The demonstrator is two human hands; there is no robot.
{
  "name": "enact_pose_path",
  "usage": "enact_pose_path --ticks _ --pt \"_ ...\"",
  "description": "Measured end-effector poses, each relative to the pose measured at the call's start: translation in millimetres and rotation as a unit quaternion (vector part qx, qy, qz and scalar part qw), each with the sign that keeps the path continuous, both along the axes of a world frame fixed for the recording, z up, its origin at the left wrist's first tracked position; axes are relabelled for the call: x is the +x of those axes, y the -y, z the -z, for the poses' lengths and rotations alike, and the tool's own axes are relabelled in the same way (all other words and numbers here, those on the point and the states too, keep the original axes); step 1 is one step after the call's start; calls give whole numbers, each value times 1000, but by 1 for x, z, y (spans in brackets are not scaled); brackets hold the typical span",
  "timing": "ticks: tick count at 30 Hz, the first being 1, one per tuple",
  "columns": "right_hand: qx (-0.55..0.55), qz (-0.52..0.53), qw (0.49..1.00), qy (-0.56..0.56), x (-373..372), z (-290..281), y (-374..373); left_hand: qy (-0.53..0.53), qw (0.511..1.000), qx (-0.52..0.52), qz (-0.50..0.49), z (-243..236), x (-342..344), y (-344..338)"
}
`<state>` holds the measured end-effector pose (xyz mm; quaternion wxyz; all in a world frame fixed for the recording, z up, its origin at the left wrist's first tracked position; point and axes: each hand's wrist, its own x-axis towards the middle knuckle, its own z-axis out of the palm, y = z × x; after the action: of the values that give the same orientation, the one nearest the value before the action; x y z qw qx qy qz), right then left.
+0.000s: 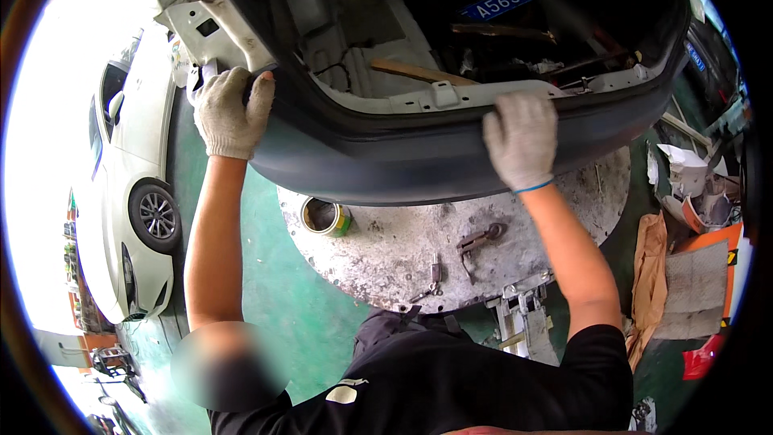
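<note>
A dark grey rear bumper (378,153) spans the back of a car body, below its opened trunk. My left hand (232,117), in a pale knit glove, is closed round the bumper's upper left corner, beside the bare metal body panel (211,28). Its thumb points up along the bumper edge, while its fingertips are partly hidden. Farther right, my right hand (522,139), in a similar glove with a blue cuff edge, lies on the bumper's upper face. Its fingers reach to the light trunk sill (419,103), and the thumb stands a little apart.
Below the bumper, a stained round platform (386,250) bears an open can (324,216) and some metal tools (479,238). A white car (137,169) stands at left. Wooden strips (423,71) and a blue plate (499,4) lie inside the trunk. Cardboard (692,290) and scrap are at right.
</note>
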<state>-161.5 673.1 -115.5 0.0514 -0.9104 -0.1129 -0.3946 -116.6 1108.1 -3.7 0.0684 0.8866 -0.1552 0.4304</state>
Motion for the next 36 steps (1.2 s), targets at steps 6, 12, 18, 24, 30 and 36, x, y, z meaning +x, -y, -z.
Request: enact_pose_path --ticks 6,12,18,24,30,36 --pt "27 -116 992 -33 3 -10 -151 35 999 5 1 -2 -3 -5" --pt "64 -107 991 -54 4 -24 -222 91 993 -55 53 -3 -2 -10" --pt "215 -233 947 54 10 -40 -259 121 964 -125 199 2 5 -25" --pt "123 -167 976 65 20 -100 -333 127 918 -214 308 43 15 -104" --pt "67 -110 992 -17 23 -128 -342 228 927 -281 100 119 143 -235" --pt "116 -118 986 -11 31 -124 -331 176 632 -726 205 49 197 -269"
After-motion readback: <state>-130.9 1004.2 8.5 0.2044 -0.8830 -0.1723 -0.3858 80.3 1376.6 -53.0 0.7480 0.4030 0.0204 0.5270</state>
